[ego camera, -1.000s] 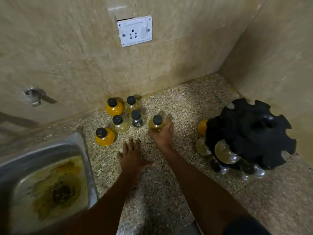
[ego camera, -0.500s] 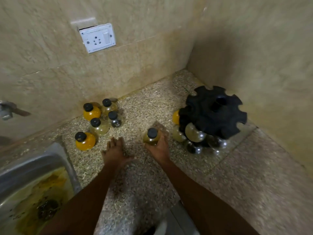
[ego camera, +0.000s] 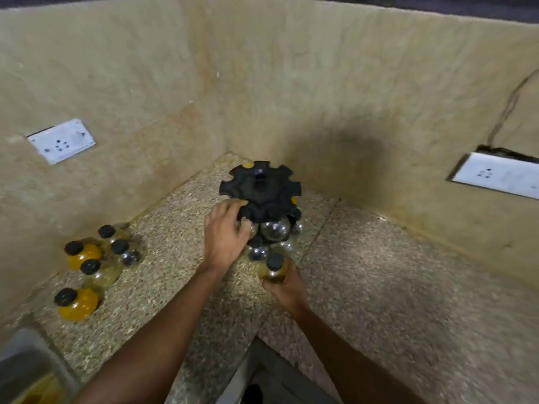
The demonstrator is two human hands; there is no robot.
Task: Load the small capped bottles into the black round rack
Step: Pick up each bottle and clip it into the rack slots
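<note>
The black round rack (ego camera: pixel 260 188) stands in the counter's corner, with several round glass bottles hanging in its lower tiers. My left hand (ego camera: pixel 226 233) rests against the rack's left side, fingers on its edge and on a bottle there. My right hand (ego camera: pixel 284 284) grips a small black-capped bottle (ego camera: pixel 273 269) of yellowish liquid, held upright just in front of the rack's base. Several more capped bottles (ego camera: pixel 93 265) stand loose on the counter at the left by the wall; two hold orange contents (ego camera: pixel 76 303).
Speckled stone counter (ego camera: pixel 379 301) meets two beige walls. White wall sockets are at the left (ego camera: pixel 61 140) and right (ego camera: pixel 495 173). A steel sink corner (ego camera: pixel 26 371) shows at the bottom left. A dark gap (ego camera: pixel 262 380) opens at the counter's front edge.
The view swung right. My right hand carried the bottle from the loose group over to the rack's front. My left hand left the counter and moved onto the rack's left side.
</note>
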